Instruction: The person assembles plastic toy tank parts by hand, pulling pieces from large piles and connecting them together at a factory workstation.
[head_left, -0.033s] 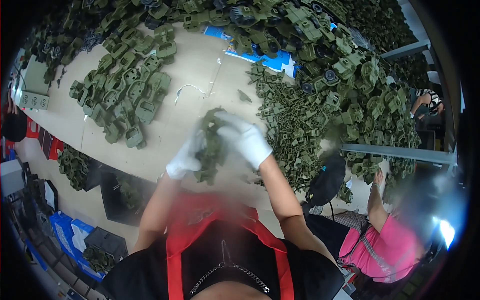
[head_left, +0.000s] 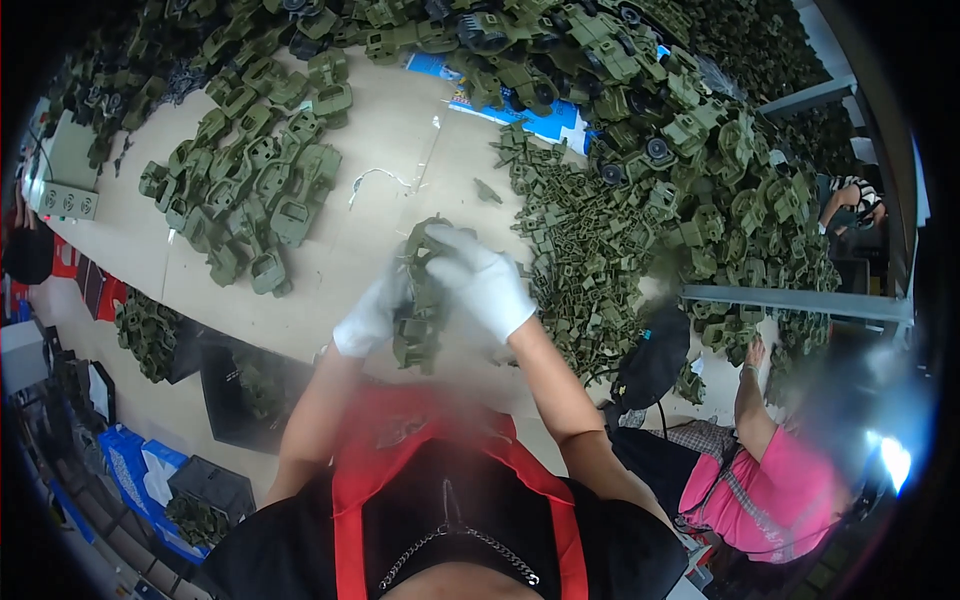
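Observation:
Both my hands wear white gloves and hold one olive-green plastic toy part (head_left: 420, 300) above the beige table (head_left: 390, 150). My left hand (head_left: 372, 312) grips its lower left side. My right hand (head_left: 482, 280) closes over its top and right side. The part is long and knobbly, and its lower end hangs toward my red apron. Just right of my hands lies a heap of small green plastic pieces (head_left: 585, 270).
A group of green toy vehicle bodies (head_left: 255, 190) lies on the table to the left. A big pile of the same bodies (head_left: 690, 120) fills the back and right. A blue sheet (head_left: 545, 120) pokes out beneath it. A person in pink (head_left: 780, 490) sits at right.

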